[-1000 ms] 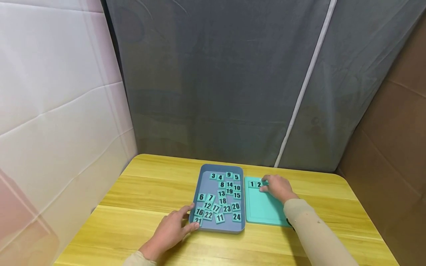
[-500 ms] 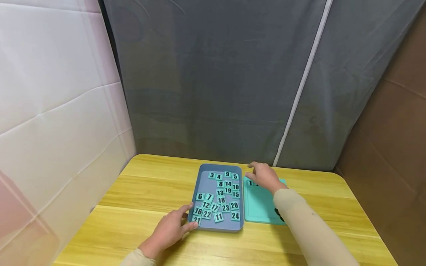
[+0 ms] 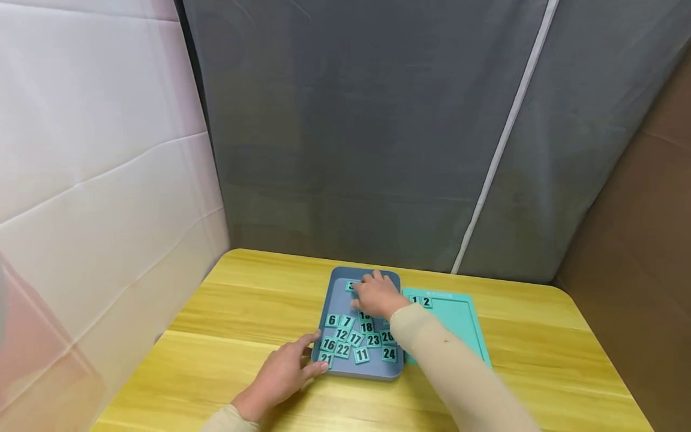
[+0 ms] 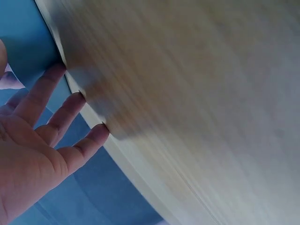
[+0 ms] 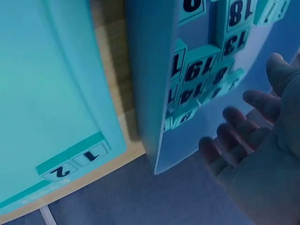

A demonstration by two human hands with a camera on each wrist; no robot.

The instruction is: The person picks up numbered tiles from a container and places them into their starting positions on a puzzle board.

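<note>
A blue-grey tray (image 3: pixel 363 372) holds several turquoise number tiles (image 3: pixel 342 335). My left hand (image 3: pixel 282 370) rests at its near left corner, thumb and forefinger touching the rim; in the left wrist view, the other fingers (image 4: pixel 61 117) are spread with tips at the wood. Over the tray's far part hovers my right hand (image 3: pixel 376 294), close to the "3" tile (image 3: pixel 351 286) and hiding several others. In the right wrist view, its fingers (image 5: pixel 241 124) are spread and loosely bent, with no tile visible among them. Tiles "1" (image 3: pixel 414 300) and "2" (image 3: pixel 426 302) sit at the far left of a turquoise frame board (image 3: pixel 450 315).
The wooden table (image 3: pixel 259 300) carries the tray and the board side by side, with a narrow gap between them. A grey curtain (image 3: pixel 351 150) hangs behind the far edge. A white panel (image 3: pixel 108 150) stands left, a brown one (image 3: pixel 637 210) right.
My right hand has left the board beside the "2" tile and moved left over the tray. My left hand stays at the tray corner. The head view has shifted slightly.
</note>
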